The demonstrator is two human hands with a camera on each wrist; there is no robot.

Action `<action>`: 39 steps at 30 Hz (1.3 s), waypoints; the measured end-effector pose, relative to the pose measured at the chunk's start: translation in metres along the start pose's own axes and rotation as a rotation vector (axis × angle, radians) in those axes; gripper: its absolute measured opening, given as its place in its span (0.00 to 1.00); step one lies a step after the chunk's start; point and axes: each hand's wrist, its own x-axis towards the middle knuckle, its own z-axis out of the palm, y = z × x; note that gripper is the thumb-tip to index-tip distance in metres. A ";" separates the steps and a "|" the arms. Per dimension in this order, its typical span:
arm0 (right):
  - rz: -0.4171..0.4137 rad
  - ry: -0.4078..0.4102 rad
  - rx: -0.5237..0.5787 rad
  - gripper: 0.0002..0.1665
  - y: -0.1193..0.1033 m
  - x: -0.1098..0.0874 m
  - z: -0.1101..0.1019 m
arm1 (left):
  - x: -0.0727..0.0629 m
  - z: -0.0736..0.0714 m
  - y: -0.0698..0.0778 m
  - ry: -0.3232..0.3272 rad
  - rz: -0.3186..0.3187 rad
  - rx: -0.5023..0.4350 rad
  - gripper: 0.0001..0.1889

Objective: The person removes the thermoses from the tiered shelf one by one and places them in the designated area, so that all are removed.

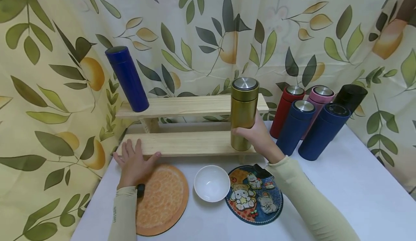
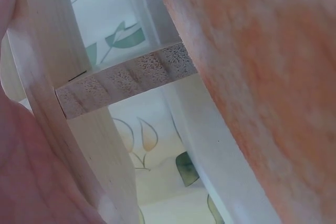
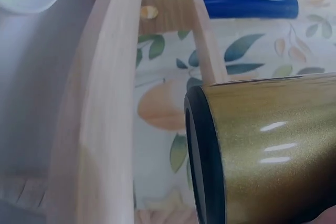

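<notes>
My right hand (image 1: 260, 140) grips a gold thermos flask (image 1: 242, 107) with a silver lid, held upright at the right end of a two-step wooden shelf (image 1: 182, 142). In the right wrist view, the dark base of the gold flask (image 3: 207, 156) shows, lifted off the boards. My left hand (image 1: 134, 167) rests with spread fingers on the left end of the lower board. That shelf's end support (image 2: 126, 82) appears in the left wrist view, beside part of the palm. A blue thermos flask (image 1: 127, 78) stands on the upper board's left end.
On the right stand a red flask (image 1: 286, 111), a pink flask (image 1: 320, 94), a black flask (image 1: 351, 96) and two dark blue ones. A round orange mat (image 1: 165, 201), a white bowl (image 1: 212, 184) and a cartoon mat (image 1: 255, 197) lie in front. A leaf-patterned curtain (image 1: 201, 35) hangs behind.
</notes>
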 end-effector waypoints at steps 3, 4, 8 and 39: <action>-0.001 0.005 -0.016 0.48 0.000 -0.008 -0.008 | -0.002 -0.001 -0.001 -0.009 -0.008 0.001 0.60; -0.003 0.007 -0.024 0.47 0.000 -0.010 -0.010 | -0.002 -0.001 -0.002 -0.010 -0.010 0.003 0.60; -0.012 0.029 -0.058 0.48 -0.003 -0.022 -0.022 | -0.002 0.000 -0.003 -0.005 -0.011 0.003 0.60; 0.009 0.207 -0.131 0.44 0.014 -0.117 -0.124 | 0.000 0.000 -0.002 0.001 0.005 0.013 0.58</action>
